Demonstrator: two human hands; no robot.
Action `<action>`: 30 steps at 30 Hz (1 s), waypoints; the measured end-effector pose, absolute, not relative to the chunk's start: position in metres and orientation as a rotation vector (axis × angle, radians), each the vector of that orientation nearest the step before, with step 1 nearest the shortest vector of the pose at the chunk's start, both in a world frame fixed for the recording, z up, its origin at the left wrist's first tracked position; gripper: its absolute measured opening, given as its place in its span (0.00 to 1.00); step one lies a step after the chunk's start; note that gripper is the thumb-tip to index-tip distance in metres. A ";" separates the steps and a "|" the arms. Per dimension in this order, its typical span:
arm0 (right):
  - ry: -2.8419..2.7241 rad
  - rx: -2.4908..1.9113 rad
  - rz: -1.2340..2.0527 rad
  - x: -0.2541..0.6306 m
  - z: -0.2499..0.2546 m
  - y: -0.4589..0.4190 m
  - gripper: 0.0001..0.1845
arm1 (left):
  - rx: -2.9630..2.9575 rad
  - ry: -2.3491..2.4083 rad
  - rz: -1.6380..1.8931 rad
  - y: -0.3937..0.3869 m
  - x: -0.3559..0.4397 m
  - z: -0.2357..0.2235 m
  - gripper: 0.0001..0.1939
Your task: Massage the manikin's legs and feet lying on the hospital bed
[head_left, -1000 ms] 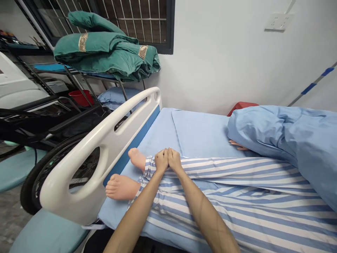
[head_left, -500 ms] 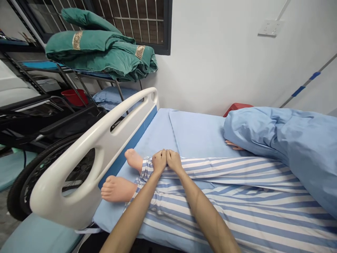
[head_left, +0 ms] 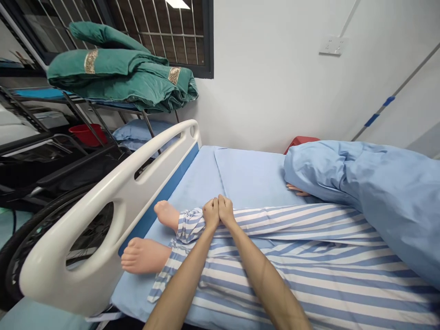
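Observation:
A manikin in blue-and-white striped trousers (head_left: 295,256) lies on a light blue sheet. Its bare far foot (head_left: 167,214) and near foot (head_left: 144,255) point toward the footboard. My left hand (head_left: 211,212) and my right hand (head_left: 226,211) are side by side, touching, over the lower part of the far trouser leg. Both have their fingers curled closed on the cloth there; the fingertips are hidden. My forearms cross above the near leg.
A white footboard (head_left: 113,183) closes the bed's left end, with a wheelchair (head_left: 51,197) beyond it. A blue quilt (head_left: 371,183) covers the manikin's upper part, with fingers (head_left: 297,189) showing below it. Green folded bedding (head_left: 120,73) rests on a rack by the window.
My hands have shifted a little along the far leg, away from the foot, still closed and together. The view has turned slightly right. The near trouser cuff shows more.

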State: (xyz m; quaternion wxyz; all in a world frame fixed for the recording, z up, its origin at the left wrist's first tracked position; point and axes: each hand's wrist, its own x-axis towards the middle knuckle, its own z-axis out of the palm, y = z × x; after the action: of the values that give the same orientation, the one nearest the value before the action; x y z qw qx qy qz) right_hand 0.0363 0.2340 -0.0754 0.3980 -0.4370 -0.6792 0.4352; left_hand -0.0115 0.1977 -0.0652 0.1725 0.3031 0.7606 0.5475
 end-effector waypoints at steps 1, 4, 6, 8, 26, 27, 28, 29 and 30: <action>-1.773 -1.130 1.072 0.037 -0.072 0.235 0.24 | 0.887 2.160 1.538 0.197 -0.013 -0.069 0.23; -2.031 -1.173 0.905 0.044 -0.051 0.242 0.23 | 0.937 2.162 1.511 0.197 -0.015 -0.072 0.23; -2.188 -1.148 0.775 0.049 -0.034 0.249 0.23 | 0.967 2.161 1.495 0.198 -0.014 -0.071 0.24; -2.256 -1.123 0.686 0.054 -0.023 0.254 0.24 | 0.999 2.161 1.482 0.199 -0.013 -0.070 0.25; -1.674 -1.021 1.048 0.072 -0.080 0.255 0.25 | 0.944 2.031 1.594 0.229 0.008 -0.050 0.23; -1.651 -1.022 1.064 0.072 -0.082 0.255 0.25 | 0.956 2.057 1.553 0.228 0.011 -0.055 0.23; -1.636 -1.028 1.073 0.071 -0.083 0.255 0.26 | 0.979 2.087 1.506 0.226 0.013 -0.061 0.23; -1.629 -1.039 1.073 0.071 -0.083 0.254 0.26 | 1.008 2.117 1.458 0.224 0.014 -0.066 0.23; -1.635 -1.054 1.065 0.071 -0.083 0.254 0.27 | 1.037 2.140 1.418 0.222 0.015 -0.069 0.23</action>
State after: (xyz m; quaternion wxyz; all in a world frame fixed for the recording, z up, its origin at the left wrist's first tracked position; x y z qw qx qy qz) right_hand 0.0710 0.2539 -0.0829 0.4456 -0.4256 -0.6599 0.4299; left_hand 0.0150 0.2221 -0.0689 0.1851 0.3681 0.7596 0.5033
